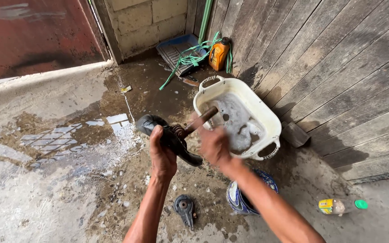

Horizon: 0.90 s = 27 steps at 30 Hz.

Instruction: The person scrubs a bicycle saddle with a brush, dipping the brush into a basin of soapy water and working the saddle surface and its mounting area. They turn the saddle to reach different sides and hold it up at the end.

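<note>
A wet floor [59, 148] lay at left. The left hand [162, 155] was clenched around a black part [167, 135], held above the floor just left of the white tub [266, 121]. The right hand [214, 146], blurred, gripped the part's rod [201, 120]. A small black piece [184, 209] and a blue bowl [239, 198] lay near. An orange bottle [219, 54] stood far.

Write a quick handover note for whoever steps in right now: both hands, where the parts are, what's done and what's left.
Left hand: grips the black metal part with its spring and rusty rod, held over wet concrete.
Right hand: blurred at the rod; grip unclear.
White basin: soapy water, just behind the part.
Small black part lies on the ground below; blue bowl beside it.
Done: the held part looks wet.
Left: cannot tell how clean it is; the small part lies out of the basin.
</note>
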Each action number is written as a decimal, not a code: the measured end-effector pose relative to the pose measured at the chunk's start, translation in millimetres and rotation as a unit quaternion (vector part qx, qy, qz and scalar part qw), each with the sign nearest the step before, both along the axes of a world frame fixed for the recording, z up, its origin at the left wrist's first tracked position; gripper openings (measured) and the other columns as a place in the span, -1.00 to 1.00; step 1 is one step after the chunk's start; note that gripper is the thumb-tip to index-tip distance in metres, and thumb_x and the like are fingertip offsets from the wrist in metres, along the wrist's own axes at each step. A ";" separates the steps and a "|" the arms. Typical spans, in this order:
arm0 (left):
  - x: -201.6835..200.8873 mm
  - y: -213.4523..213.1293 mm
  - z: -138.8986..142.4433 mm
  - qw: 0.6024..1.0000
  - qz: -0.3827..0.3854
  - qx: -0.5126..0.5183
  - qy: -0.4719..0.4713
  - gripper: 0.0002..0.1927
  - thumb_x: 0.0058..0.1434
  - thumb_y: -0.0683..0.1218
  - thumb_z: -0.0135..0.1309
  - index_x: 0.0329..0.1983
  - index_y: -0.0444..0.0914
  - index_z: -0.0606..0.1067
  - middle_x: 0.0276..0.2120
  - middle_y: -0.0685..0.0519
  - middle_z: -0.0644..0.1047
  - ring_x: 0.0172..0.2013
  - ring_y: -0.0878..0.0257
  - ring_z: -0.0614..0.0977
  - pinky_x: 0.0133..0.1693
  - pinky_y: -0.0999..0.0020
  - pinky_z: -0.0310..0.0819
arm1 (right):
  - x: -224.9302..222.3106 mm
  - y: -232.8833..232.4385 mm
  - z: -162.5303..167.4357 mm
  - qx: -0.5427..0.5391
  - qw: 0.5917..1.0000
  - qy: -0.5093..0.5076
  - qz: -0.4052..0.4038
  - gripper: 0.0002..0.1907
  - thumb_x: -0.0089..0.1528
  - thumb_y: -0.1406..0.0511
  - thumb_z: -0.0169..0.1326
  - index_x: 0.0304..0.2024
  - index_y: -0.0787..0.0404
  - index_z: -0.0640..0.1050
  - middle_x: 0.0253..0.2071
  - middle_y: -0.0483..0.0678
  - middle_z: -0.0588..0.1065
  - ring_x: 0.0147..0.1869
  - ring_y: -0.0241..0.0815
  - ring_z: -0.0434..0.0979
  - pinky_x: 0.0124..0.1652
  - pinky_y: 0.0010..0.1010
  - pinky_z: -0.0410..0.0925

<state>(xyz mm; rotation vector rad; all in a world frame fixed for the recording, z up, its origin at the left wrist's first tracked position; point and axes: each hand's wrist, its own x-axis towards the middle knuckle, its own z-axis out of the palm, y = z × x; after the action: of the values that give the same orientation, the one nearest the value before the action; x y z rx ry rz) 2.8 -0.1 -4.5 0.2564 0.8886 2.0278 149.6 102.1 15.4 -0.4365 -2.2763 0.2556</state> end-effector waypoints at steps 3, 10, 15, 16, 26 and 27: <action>1.8 -0.2 6.5 0.999 0.000 0.005 -0.047 -0.51 0.07 0.25 0.12 -0.08 -0.12 0.37 -0.28 0.09 0.45 -0.30 0.31 0.53 -0.27 0.28 0.47 | -3.8 -10.0 -2.8 0.009 0.999 0.018 0.043 -0.52 0.50 0.30 -0.46 0.42 0.37 0.18 -0.21 0.24 0.56 -0.66 -0.38 0.27 -0.63 -0.53 0.21; -2.1 -1.4 12.1 0.998 0.007 0.016 -0.054 -0.48 0.21 0.26 0.20 -0.05 -0.18 0.35 -0.24 0.09 0.41 -0.19 0.24 0.51 -0.07 0.11 0.46 | -2.5 -14.6 10.5 -0.016 0.998 -0.011 -0.052 -0.48 0.48 0.30 -0.41 0.47 0.30 0.17 -0.48 0.04 0.51 -0.65 -0.36 0.36 -0.68 -0.55 0.28; -1.5 -2.6 18.2 0.993 -0.004 -0.023 -0.113 -0.48 0.02 0.28 0.15 -0.11 -0.10 0.38 -0.30 0.06 0.48 -0.26 0.16 0.61 -0.12 0.11 0.55 | 1.8 -5.2 10.7 -0.046 0.983 -0.171 -0.049 -0.50 0.40 0.27 -0.28 0.37 0.19 0.37 -0.78 -0.02 0.44 -0.76 -0.28 0.37 -0.77 -0.40 0.28; -2.2 -3.0 19.8 0.995 -0.003 -0.020 -0.103 -0.48 0.07 0.28 0.17 -0.12 -0.13 0.37 -0.30 0.06 0.46 -0.27 0.17 0.60 -0.10 0.08 0.57 | 1.9 -6.5 8.9 -0.066 0.988 -0.124 -0.066 -0.51 0.42 0.29 -0.29 0.37 0.23 0.36 -0.57 0.02 0.50 -0.73 -0.28 0.38 -0.76 -0.40 0.29; -6.0 -7.6 24.5 0.997 0.003 -0.002 -0.076 -0.42 0.12 0.26 0.16 0.01 -0.19 0.36 -0.28 0.09 0.48 -0.23 0.22 0.57 -0.08 0.13 0.56 | 15.5 11.7 -17.9 -0.138 0.983 -0.083 -0.091 -0.55 0.39 0.28 -0.26 0.32 0.18 0.38 -0.54 -0.06 0.50 -0.69 -0.33 0.36 -0.74 -0.47 0.28; -5.5 -7.1 26.6 0.999 0.019 0.010 -0.048 -0.41 0.13 0.24 0.19 0.06 -0.17 0.34 -0.25 0.15 0.44 -0.20 0.27 0.53 -0.07 0.13 0.53 | 16.3 15.0 -25.9 -0.171 0.971 -0.098 -0.138 -0.55 0.39 0.28 -0.25 0.31 0.17 0.38 -0.53 -0.06 0.50 -0.68 -0.33 0.36 -0.74 -0.47 0.27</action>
<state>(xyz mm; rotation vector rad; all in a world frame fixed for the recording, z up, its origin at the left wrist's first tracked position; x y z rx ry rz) -2.8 -7.2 22.1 0.1520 0.8206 2.0674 165.9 117.1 -10.5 -0.9865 -2.3315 0.4833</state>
